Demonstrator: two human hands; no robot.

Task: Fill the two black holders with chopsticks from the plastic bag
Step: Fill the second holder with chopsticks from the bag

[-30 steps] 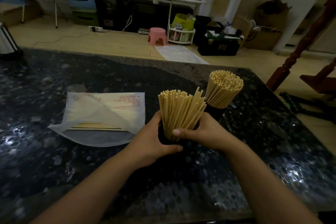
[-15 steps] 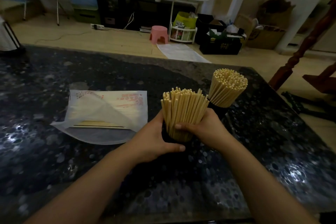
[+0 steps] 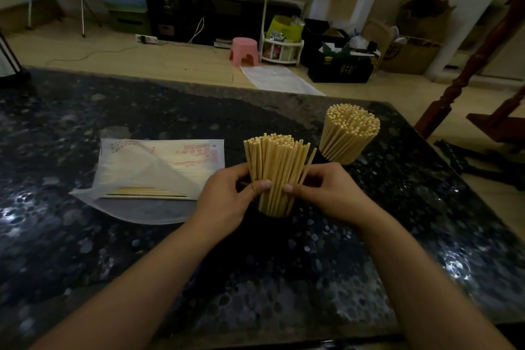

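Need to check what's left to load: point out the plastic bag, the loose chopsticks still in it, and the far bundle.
plastic bag [image 3: 196, 155]: head view, on its printed upper right part.
loose chopsticks [image 3: 147, 192]: head view, mid-length, inside the bag.
far bundle [image 3: 350, 128]: head view, upper shafts near the tips.

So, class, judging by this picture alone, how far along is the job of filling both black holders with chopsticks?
Done: the far black holder is packed with pale wooden chopsticks. In hand: the left hand and right hand grip the bundle of chopsticks standing in the near holder, which is barely visible. Left: a few loose chopsticks lie in the white plastic bag.
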